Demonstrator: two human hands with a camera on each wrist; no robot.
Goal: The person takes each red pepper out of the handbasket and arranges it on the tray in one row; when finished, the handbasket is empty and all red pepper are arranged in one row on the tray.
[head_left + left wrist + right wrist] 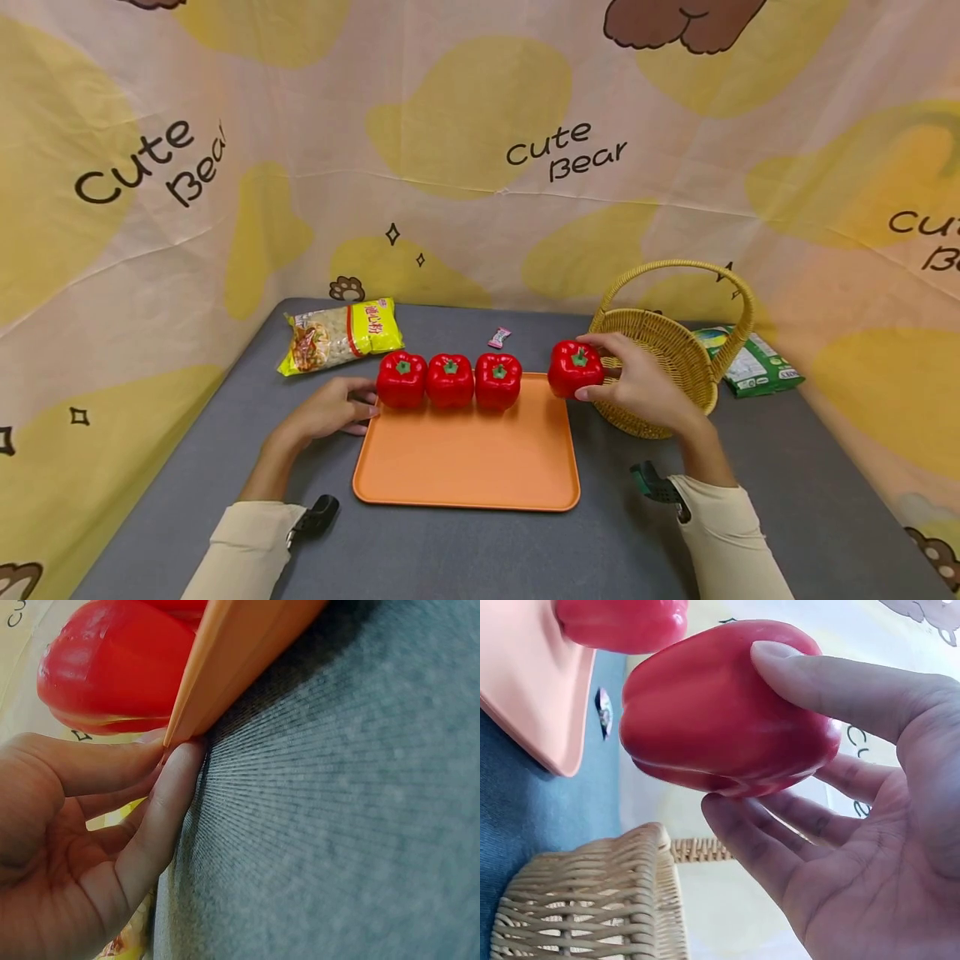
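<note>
1. the right hand holds a red pepper just off the tray's far right corner, between the tray and the basket. in the right wrist view the thumb lies over the pepper's top and the fingers curl under it, so it is pinched between thumb and fingers, clear of the table.
2. three more peppers stand in a row along the tray's far edge, touching one another; the held one is apart from them, past the right end of the row.
3. the left hand rests on the table at the tray's far left corner. in the left wrist view its fingertips press against the tray's edge, fingers close together and fairly straight, gripping nothing; it seems to steady the tray.
4. the step in hand, as i judge it, is moving the fourth pepper between basket and tray. whether it goes to the row or to the basket, i cannot tell from this moment.
5. if it goes to the tray, the next move calls for carrying it left and setting it upright beside the third pepper, without knocking the row. if to the basket, it calls for lifting it over the rim and under the handle.
6. a snack bag, a small candy and a green packet lie on the table, well apart from both hands.
</note>
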